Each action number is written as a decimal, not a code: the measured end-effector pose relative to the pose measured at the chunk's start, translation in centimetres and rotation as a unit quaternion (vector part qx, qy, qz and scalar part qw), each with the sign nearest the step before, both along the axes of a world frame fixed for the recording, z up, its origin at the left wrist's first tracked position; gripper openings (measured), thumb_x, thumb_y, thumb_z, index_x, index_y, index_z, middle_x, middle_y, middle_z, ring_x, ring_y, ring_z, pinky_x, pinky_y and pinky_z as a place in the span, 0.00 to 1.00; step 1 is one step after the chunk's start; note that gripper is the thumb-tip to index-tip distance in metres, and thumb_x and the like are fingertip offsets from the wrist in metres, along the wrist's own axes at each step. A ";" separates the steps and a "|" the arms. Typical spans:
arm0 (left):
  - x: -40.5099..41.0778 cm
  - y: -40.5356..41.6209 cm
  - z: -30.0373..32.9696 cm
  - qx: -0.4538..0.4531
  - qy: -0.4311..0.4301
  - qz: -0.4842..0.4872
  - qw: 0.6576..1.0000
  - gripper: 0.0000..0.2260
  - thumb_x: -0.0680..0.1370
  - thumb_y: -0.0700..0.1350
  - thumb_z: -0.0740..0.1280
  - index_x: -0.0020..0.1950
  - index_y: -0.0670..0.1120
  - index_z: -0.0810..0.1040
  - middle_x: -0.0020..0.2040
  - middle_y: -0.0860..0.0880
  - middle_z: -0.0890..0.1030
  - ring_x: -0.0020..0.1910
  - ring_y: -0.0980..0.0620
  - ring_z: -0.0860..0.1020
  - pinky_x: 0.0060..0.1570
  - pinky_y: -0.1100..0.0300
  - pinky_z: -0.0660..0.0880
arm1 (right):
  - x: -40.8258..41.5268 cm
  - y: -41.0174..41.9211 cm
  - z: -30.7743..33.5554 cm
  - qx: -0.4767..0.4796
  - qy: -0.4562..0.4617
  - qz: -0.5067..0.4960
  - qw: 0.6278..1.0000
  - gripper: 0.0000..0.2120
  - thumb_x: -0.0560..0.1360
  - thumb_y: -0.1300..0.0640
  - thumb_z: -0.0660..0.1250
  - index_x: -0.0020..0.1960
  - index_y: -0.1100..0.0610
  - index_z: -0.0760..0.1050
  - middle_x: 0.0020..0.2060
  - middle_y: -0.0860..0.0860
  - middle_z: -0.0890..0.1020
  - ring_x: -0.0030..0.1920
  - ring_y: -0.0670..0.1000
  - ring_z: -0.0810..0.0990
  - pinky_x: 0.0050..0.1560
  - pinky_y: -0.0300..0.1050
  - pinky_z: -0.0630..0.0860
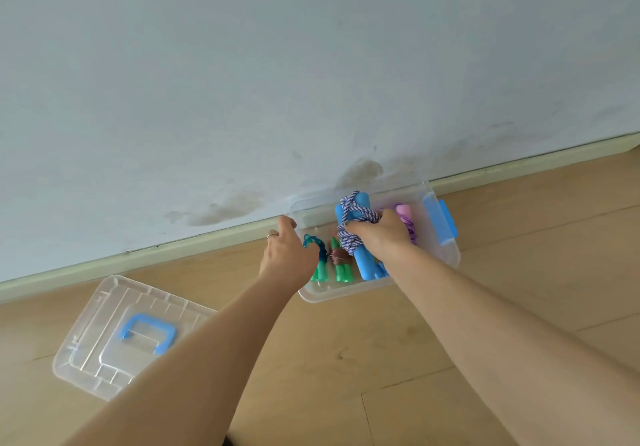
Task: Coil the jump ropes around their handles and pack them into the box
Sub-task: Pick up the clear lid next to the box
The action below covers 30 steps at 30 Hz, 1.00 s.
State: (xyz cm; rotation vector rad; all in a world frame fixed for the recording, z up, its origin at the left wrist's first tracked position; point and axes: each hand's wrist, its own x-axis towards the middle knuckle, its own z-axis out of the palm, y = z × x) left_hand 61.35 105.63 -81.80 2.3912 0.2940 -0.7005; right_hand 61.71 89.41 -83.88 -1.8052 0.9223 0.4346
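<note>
We cannot see the fingertips of the left hand; they lie behind the near-left rim of the box. The right hand covers the middle of the blue handles and part of the rope wound on them. The purple bundle is mostly hidden behind that hand. The green handles are blurred through the box wall. Our left forearm crosses a corner of the lid. Both arms run off the bottom edge.
</note>
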 end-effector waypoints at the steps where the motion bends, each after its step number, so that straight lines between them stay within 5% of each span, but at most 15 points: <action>1: 0.1 -0.1 -0.7 -0.009 -0.010 0.000 1.000 0.19 0.77 0.41 0.63 0.67 0.46 0.63 0.59 0.43 0.70 0.53 0.44 0.72 0.51 0.54 0.69 | 0.2 0.4 -1.1 -0.013 0.003 0.016 1.000 0.25 0.67 0.48 0.76 0.58 0.59 0.75 0.51 0.54 0.82 0.49 0.56 0.83 0.48 0.49 0.79; 5: 0.3 0.4 -2.6 -0.021 -0.061 -0.003 0.998 0.19 0.74 0.32 0.59 0.62 0.48 0.63 0.54 0.45 0.72 0.44 0.49 0.72 0.43 0.56 0.67 | 0.5 1.1 -4.6 -0.064 0.024 0.100 0.993 0.23 0.72 0.46 0.73 0.58 0.60 0.73 0.50 0.53 0.79 0.47 0.55 0.78 0.45 0.45 0.72; 9: 0.7 1.9 -2.9 -0.066 -0.070 -0.021 0.995 0.13 0.79 0.41 0.61 0.61 0.52 0.64 0.53 0.47 0.74 0.43 0.51 0.74 0.38 0.56 0.69 | 0.5 1.6 -5.2 -0.166 0.046 0.190 0.966 0.29 0.72 0.38 0.67 0.61 0.59 0.71 0.58 0.59 0.79 0.55 0.60 0.79 0.54 0.50 0.76; 11: 0.9 3.2 -2.4 -0.078 -0.062 -0.022 0.995 0.11 0.80 0.46 0.60 0.62 0.52 0.64 0.52 0.48 0.75 0.44 0.49 0.76 0.35 0.58 0.69 | 0.3 2.5 -3.9 -0.254 0.031 0.221 0.941 0.30 0.77 0.41 0.65 0.67 0.63 0.67 0.63 0.63 0.73 0.63 0.64 0.74 0.59 0.53 0.72; 14: 1.3 6.7 -1.2 -0.047 -0.037 -0.021 0.998 0.11 0.81 0.49 0.59 0.62 0.50 0.63 0.49 0.47 0.77 0.43 0.46 0.76 0.38 0.54 0.71 | 0.2 5.3 -0.4 -0.354 -0.094 0.254 0.895 0.15 0.79 0.53 0.61 0.61 0.62 0.68 0.58 0.61 0.74 0.59 0.62 0.74 0.53 0.54 0.71; 20: 0.4 18.1 1.2 0.132 0.050 -0.096 0.985 0.16 0.80 0.49 0.62 0.66 0.46 0.66 0.56 0.44 0.78 0.51 0.44 0.75 0.49 0.53 0.71 | -1.8 16.2 4.1 -0.163 -0.203 0.288 0.922 0.10 0.79 0.59 0.59 0.59 0.59 0.71 0.54 0.55 0.77 0.54 0.58 0.76 0.49 0.50 0.73; 24: -3.5 24.6 0.2 0.170 0.136 -0.113 0.969 0.22 0.78 0.55 0.67 0.66 0.45 0.68 0.52 0.47 0.76 0.48 0.48 0.75 0.45 0.57 0.70 | -4.3 21.5 3.4 -0.010 -0.009 0.318 0.948 0.21 0.78 0.56 0.59 0.71 0.57 0.65 0.64 0.55 0.74 0.58 0.56 0.77 0.49 0.45 0.71; 27: -7.8 26.3 -3.9 0.162 0.167 -0.147 0.961 0.23 0.77 0.60 0.67 0.64 0.47 0.71 0.56 0.50 0.76 0.52 0.50 0.76 0.50 0.59 0.72 | -5.9 23.5 0.6 0.051 0.124 0.299 0.945 0.31 0.78 0.50 0.61 0.78 0.57 0.57 0.73 0.55 0.68 0.70 0.58 0.70 0.58 0.45 0.67; 30: -10.9 24.8 -8.4 0.161 0.135 -0.172 0.962 0.20 0.78 0.61 0.65 0.61 0.47 0.73 0.54 0.50 0.76 0.50 0.51 0.75 0.48 0.60 0.72 | -7.1 25.0 -2.1 0.104 0.177 0.226 0.952 0.35 0.75 0.39 0.58 0.77 0.56 0.60 0.72 0.55 0.69 0.69 0.59 0.71 0.69 0.53 0.67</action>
